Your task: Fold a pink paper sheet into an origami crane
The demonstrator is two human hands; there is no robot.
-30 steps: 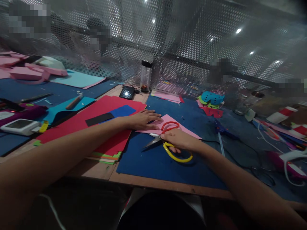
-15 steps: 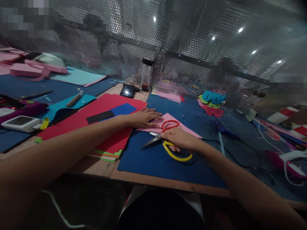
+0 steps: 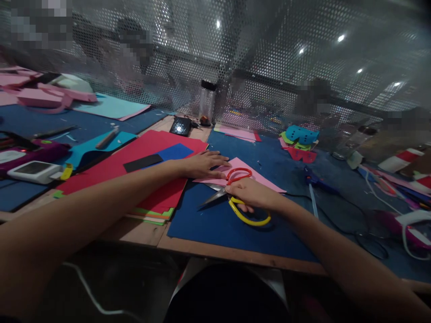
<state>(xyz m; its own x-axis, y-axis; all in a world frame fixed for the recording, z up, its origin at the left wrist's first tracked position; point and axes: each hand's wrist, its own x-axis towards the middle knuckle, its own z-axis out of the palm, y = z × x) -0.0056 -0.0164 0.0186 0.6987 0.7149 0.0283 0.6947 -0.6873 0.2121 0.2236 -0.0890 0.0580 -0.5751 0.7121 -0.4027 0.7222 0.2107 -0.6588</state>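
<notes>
The right grip (image 3: 249, 194) is curled round scissors (image 3: 217, 196); the left grip (image 3: 202, 165), spread flat nearby, seems to steady pink paper (image 3: 261, 177). Any snip needs firm holding.

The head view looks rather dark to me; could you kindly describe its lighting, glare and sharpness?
Head view: dim overall, darkest beneath the table edge; bright light spots up at the perforated screen; small glints on the black case; scissors fairly clear, softly shadowed on the blue mat; purple tool at far right blurred.
</notes>
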